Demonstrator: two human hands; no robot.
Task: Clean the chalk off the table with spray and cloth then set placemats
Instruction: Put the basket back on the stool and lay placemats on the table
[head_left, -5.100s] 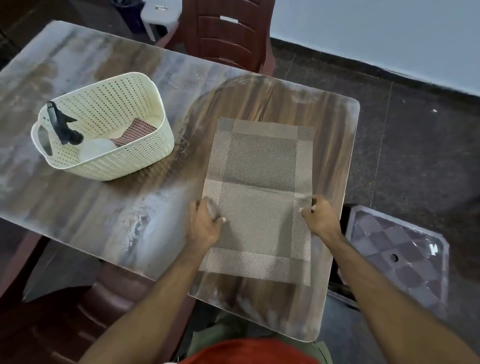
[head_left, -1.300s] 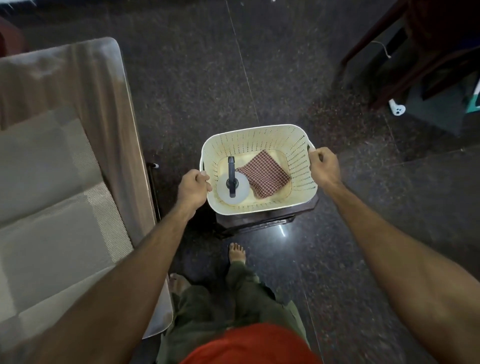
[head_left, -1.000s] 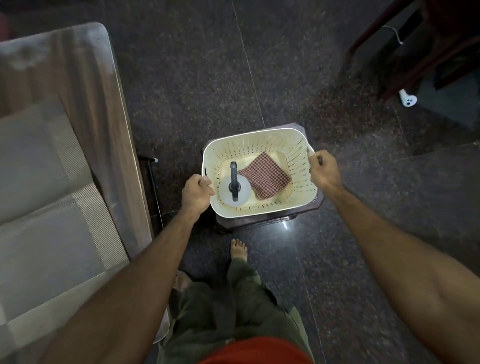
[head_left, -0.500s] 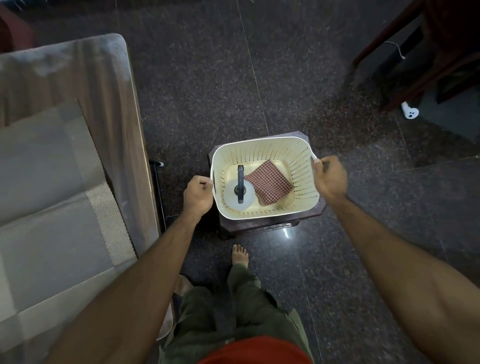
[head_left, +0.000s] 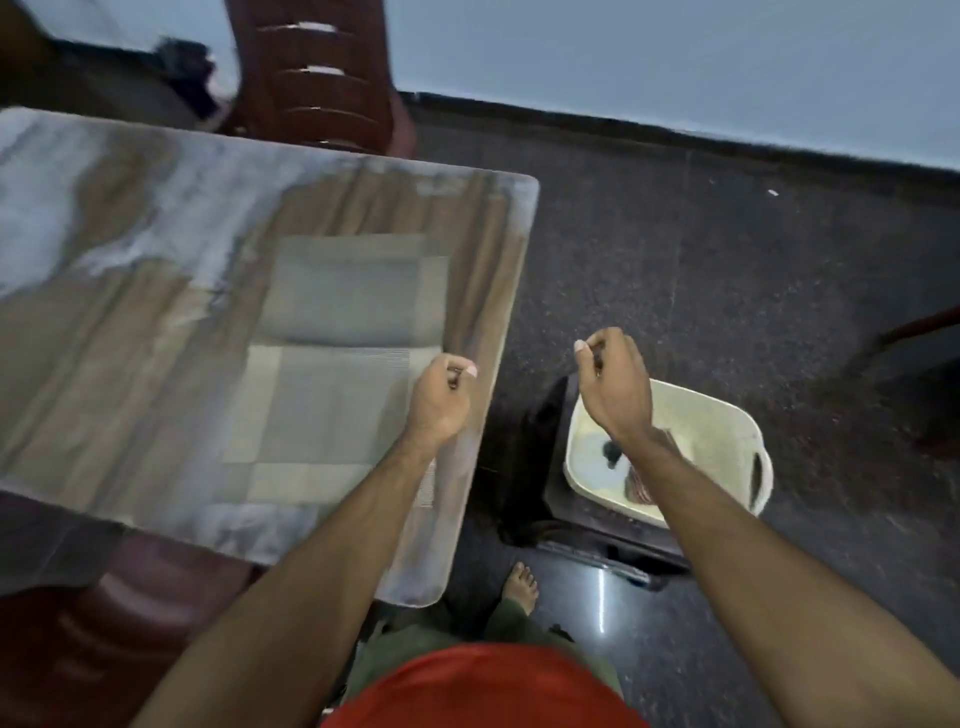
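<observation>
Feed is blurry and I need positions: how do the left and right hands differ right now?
The left hand hovers over the placemat's right edge on the table; the right hand is off the table, above the basket. The left hand's arm crosses the table; the right hand's arm hides part of the basket's inside. Both are curled, holding nothing.

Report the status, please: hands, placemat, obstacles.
Left hand, right hand: fingers curled, holding nothing. One placemat flat on table; white chalk smears at its left side. Basket on dark stool beside table, out of the way.

home dining room: table (head_left: 156, 322), chair (head_left: 322, 78).
</observation>
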